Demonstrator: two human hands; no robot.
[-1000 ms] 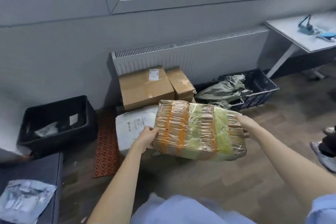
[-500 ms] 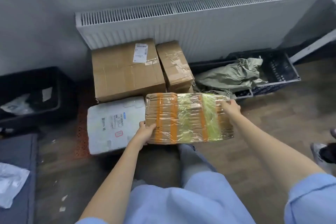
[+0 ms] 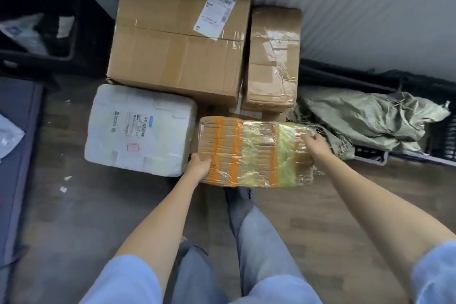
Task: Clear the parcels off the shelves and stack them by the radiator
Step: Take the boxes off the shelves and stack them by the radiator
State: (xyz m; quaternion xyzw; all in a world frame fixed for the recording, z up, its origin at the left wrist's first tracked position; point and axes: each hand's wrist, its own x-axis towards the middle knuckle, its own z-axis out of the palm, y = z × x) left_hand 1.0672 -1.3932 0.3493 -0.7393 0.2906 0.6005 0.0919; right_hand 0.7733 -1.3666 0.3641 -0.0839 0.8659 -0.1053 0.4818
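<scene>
— Since a second ago the taped parcel (image 3: 255, 153) has come down from chest height to floor level, and the view has tipped from the window to the foot of the radiator (image 3: 357, 7). I'm holding it low, just right of the white foam box (image 3: 139, 128) and near the front of the two cartons.

— What's your grip?

— Both hands are on it. My left hand (image 3: 197, 166) grips the near-left corner with the fingers curled under the edge; my right hand (image 3: 317, 145) holds the right end, fingers wrapped over it. Whether its underside touches the floor yet, I can't tell.

— And the stack so far?

— A large cardboard box (image 3: 177, 39) stands against the radiator, a narrow taped box (image 3: 272, 57) touches its right side, and the foam box lies in front, on the left. So I judge three parcels placed and this one the fourth, about to be set down.

— How much is left?

— The shelves are out of view, so I can't say how many parcels remain. This one needs lowering and letting go; then I'd go back for more.

— Anything in the way?

— A grey-green sack (image 3: 370, 118) slumps over a dark crate (image 3: 419, 153) just right of my right hand, and another black crate (image 3: 37, 20) sits far left. Neither blocks the spot.
</scene>
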